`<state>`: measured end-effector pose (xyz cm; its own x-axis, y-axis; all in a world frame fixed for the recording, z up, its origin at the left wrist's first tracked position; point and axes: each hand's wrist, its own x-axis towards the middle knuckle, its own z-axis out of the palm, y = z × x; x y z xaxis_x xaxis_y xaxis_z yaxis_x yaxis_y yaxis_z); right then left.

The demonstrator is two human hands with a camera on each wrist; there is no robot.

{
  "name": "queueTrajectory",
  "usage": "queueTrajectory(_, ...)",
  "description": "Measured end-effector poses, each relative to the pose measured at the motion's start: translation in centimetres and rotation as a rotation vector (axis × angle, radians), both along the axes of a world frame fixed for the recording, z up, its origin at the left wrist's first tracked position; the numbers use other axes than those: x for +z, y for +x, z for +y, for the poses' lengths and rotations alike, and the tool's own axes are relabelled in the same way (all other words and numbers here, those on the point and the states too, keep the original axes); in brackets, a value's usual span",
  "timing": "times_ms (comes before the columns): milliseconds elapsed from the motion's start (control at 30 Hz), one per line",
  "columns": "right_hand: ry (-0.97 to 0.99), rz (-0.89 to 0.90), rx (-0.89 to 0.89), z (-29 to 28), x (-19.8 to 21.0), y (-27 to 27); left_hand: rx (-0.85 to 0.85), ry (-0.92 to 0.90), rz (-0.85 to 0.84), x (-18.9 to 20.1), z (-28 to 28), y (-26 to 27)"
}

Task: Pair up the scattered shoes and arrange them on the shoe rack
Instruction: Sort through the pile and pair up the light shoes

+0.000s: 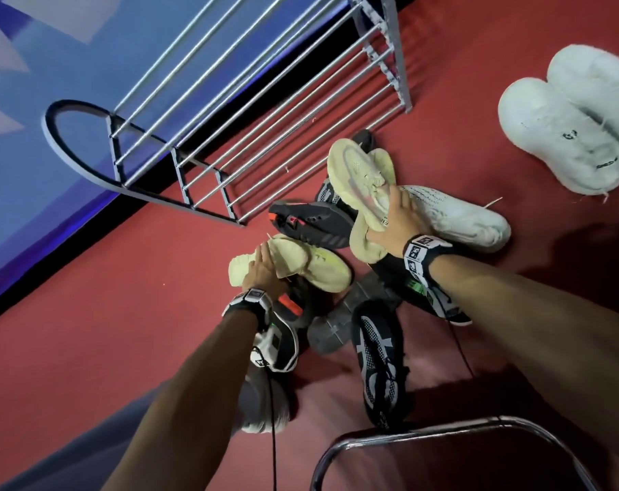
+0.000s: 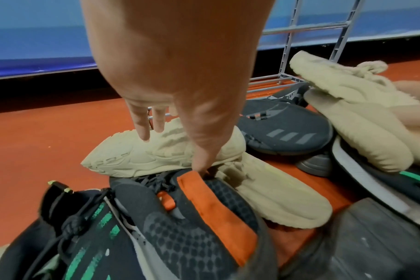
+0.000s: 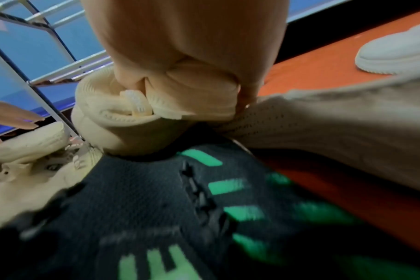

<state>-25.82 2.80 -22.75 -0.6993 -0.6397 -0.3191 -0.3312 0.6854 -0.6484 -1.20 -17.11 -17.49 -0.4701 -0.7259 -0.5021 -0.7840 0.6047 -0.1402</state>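
Little here can be read. On the dark shoe [image 2: 285, 132] just past my left hand [image 2: 178, 79], right of centre in the left wrist view, I see three grey slanted stripes, a brand mark without letters. The pale shoe [image 1: 368, 207] that my right hand [image 1: 396, 225] holds, at centre right of the head view, shows the letters "EN"; the rest is covered. Dark print on the white shoes [image 1: 570, 136] at upper right is too small to read.
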Motion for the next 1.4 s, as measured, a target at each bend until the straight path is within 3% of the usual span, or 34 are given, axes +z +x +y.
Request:
queueTrajectory(267, -0.035, 0.001, -0.057, 0.3, -1.1, 0.1, -0.195, -0.025, -0.099, -1.3, -0.9, -2.2)
queueTrajectory(367, -0.045, -0.006, -0.074, 0.2, -1.0, 0.3, -0.365, -0.186, -0.269, -1.3, 0.3, -2.9)
queueTrajectory(467, -0.036, 0.001, -0.069, 0.4, -0.8, 0.2, -0.523, -0.283, -0.305, -1.1, 0.8, -3.1)
queueTrajectory(567, -0.008, -0.017, -0.048, 0.3, -0.5, 0.1, -0.583, -0.307, -0.175, 0.6, 1.3, -3.3)
queueTrajectory(733, 0.006, -0.034, -0.026, 0.5, 0.3, 0.0, -0.490, -0.372, 0.321, 5.3, 3.2, -5.8)
queueTrajectory(833, -0.001, -0.021, -0.027, 0.5, 0.5, -0.1, -0.408, -0.191, 0.423, 5.7, 5.9, -7.7)
queueTrajectory(967, 0.007, -0.034, -0.015, 0.5, 0.5, -0.3, -0.448, 0.229, 0.164, 4.0, 8.3, -8.6)
queueTrajectory(1133, 0.043, -0.080, 0.032, 0.4, 0.2, -0.8, -0.283, 0.618, 0.344, 4.8, 5.8, -7.4)
queueTrajectory(1300, 0.021, -0.073, 0.038, 0.3, -0.3, -1.0, 0.020, 0.792, 0.313, 4.1, 4.4, -5.4)
queueTrajectory(1400, 0.026, -0.069, 0.041, 0.2, -0.6, -1.0, -0.046, 0.722, 0.418, 2.8, 5.1, -4.6)
